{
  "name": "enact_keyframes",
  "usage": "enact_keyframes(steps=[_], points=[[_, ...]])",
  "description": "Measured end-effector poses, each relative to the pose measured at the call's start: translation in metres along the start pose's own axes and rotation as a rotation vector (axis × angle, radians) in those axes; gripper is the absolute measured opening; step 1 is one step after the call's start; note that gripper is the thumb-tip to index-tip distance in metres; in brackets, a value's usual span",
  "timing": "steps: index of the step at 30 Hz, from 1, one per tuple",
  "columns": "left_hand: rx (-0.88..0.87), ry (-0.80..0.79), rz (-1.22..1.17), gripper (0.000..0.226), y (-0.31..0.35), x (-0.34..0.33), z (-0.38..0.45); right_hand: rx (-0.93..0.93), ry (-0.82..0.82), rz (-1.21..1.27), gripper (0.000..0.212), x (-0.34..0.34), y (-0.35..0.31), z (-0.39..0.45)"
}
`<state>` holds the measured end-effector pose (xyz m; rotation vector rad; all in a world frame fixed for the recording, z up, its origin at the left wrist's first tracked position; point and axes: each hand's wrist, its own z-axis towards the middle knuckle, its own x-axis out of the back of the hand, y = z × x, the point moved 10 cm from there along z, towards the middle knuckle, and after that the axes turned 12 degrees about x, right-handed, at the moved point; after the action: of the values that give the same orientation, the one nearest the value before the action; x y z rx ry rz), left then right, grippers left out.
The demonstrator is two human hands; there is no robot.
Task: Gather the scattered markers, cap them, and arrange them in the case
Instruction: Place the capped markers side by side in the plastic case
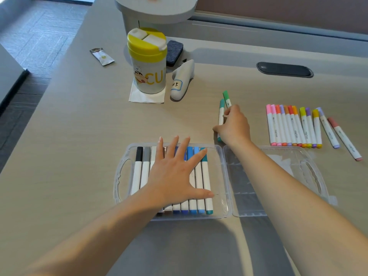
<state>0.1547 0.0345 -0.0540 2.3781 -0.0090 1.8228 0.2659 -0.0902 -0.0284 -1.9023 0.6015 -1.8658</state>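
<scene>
markers in case [205,176]: at least 8, some hidden by a hand
markers in row on table [294,126]: 13
markers held: 2, teal [221,114] and green [227,99]
case: 1
bottle [148,62]: 1
eraser [174,52]: 1

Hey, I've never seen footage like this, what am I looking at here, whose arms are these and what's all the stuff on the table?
There is no machine here. One camera sits on a person's head and looks down at their own two bare arms, so you see what they see.

The left hand lies flat, fingers spread, on a row of markers in a clear plastic case that lies opened out on the table. The right hand reaches further out and grips two green markers.

To the right a loose row of pink, orange, yellow and purple markers waits on the table. Further back stand a bottle with a yellow lid on a white napkin, a dark eraser, a small white device with a label and a little packet.
</scene>
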Motion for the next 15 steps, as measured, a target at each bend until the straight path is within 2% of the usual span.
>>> enact_keyframes(steps=[4, 7, 9, 11, 14, 15], points=[[-0.011, 0.006, -0.003, 0.095, 0.000, -0.001, 0.000, -0.033, -0.007, 0.011, 0.045, 0.006, 0.003, 0.003], [-0.007, 0.020, 0.009, 0.099, -0.001, -0.002, 0.000, -0.091, 0.013, 0.267, 0.052, 0.013, 0.009, -0.001], [-0.004, 0.035, 0.020, 0.099, -0.002, -0.002, 0.001, -0.063, 0.023, 0.409, 0.054, 0.021, 0.005, -0.007], [0.001, 0.032, 0.024, 0.098, -0.002, -0.003, 0.001, -0.056, 0.002, 0.515, 0.045, 0.028, 0.002, -0.016], [0.005, 0.022, 0.031, 0.098, -0.002, -0.003, 0.001, -0.120, -0.077, 0.749, 0.010, 0.030, -0.001, -0.039], [0.007, 0.017, 0.025, 0.098, -0.002, -0.002, 0.001, -0.144, -0.112, 0.811, 0.010, 0.028, -0.001, -0.048]])
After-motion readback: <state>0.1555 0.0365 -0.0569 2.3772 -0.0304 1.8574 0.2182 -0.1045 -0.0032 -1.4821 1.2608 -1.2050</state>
